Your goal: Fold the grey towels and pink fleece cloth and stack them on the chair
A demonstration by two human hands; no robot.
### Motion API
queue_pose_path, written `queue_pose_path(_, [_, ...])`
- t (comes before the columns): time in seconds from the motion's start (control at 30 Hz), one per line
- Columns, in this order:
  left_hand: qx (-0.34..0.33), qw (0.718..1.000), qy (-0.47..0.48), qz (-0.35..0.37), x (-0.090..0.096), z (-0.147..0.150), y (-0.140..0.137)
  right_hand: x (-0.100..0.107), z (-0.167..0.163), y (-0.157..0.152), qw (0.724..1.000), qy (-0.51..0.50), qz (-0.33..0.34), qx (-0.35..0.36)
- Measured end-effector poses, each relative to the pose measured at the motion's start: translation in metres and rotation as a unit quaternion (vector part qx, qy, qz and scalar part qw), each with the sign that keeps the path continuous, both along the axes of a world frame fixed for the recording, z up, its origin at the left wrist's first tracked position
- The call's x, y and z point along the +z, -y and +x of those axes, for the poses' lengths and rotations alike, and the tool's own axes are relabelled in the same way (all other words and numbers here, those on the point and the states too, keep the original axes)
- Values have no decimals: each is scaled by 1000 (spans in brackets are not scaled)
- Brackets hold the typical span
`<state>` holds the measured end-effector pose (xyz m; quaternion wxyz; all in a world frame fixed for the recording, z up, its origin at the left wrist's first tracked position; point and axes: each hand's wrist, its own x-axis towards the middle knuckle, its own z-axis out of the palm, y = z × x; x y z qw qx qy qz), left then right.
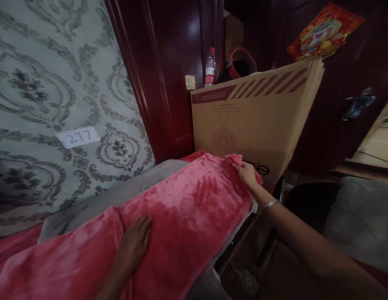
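Observation:
A pink plush blanket [181, 200] lies spread in a long strip over a grey cover [144, 180]. At its far right corner my right hand [245, 173] is closed on the blanket's edge, with a bunched fold sticking up past the fingers. A silver bracelet [271, 203] circles that wrist. My left hand [136, 239] rests flat on the blanket nearer to me, fingers stretched out and close beside a crease in the cloth. The underside of the blanket is hidden.
Behind the blanket stands a large cardboard box [250, 116], with a red-capped bottle [210, 68] behind its top edge. Patterned wallpaper [56, 75] bears a paper marked 277 [78, 136]. A dark red door [331, 100] and a grey furry seat [363, 225] are at right.

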<state>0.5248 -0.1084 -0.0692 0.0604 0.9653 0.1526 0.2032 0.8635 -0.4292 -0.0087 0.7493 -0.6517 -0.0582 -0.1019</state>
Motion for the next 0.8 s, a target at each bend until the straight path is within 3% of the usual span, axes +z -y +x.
queue_pose_path(0.1, [-34,993,73,-91,2,-3,1,10,-52,-33,987,84,-73,113])
queue_pose_path(0.2, [-10,968,128,-214,5,-5,0,-1,-120,-44,908,271,-182,263])
queue_pose_path(0.3, [27,911,172,-375,8,-6,-3,-30,-173,-37,825,345,-221,390])
queue_pose_path(0.37, [39,852,203,-482,9,-6,-5,-53,-192,-30,800,334,-239,437])
queue_pose_path(0.5, [37,726,242,-642,11,-6,-6,-89,-197,-25,813,304,-239,435])
queue_pose_path(0.6, [29,667,225,-710,16,2,-8,-99,-194,-26,825,286,-230,431])
queue_pose_path(0.7, [25,645,185,-741,20,22,-9,-93,-196,-26,838,274,-203,427])
queue_pose_path(0.8, [21,649,168,-741,23,52,-7,-77,-203,-23,860,255,-157,414])
